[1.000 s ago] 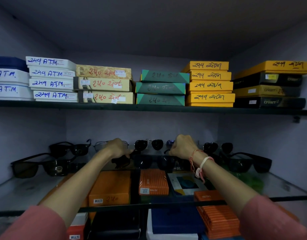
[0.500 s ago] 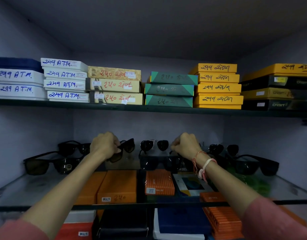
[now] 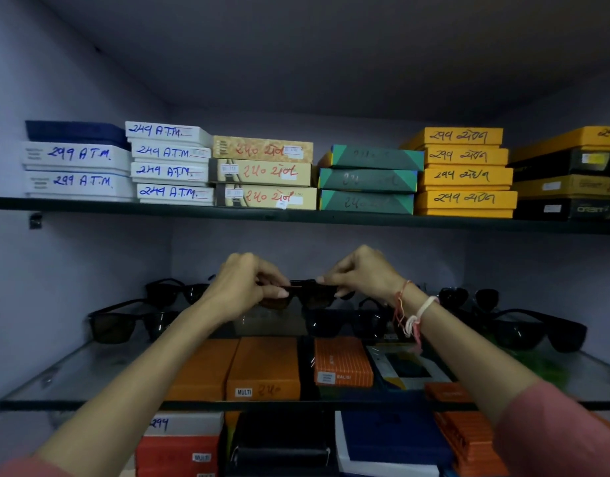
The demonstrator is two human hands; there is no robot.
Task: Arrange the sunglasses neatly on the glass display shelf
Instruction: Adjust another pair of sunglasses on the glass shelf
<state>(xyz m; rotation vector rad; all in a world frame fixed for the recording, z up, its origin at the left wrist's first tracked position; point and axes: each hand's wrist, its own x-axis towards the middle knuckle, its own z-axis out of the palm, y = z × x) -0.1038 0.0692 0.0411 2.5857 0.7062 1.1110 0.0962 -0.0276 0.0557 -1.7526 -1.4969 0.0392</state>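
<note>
Sunglasses (image 3: 305, 297) with dark lenses hang above the middle of the glass shelf (image 3: 73, 376), pinched at either end by the left hand (image 3: 243, 287) and right hand (image 3: 362, 275). Other pairs (image 3: 124, 321) rest along the shelf's back edge.

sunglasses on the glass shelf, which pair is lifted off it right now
The dark pair at the centre, held above the glass shelf between the left hand and right hand. Every other pair rests on the glass.

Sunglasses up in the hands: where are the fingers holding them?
Both hands hold one dark pair of sunglasses, left hand and right hand pinching opposite frame ends.
</note>
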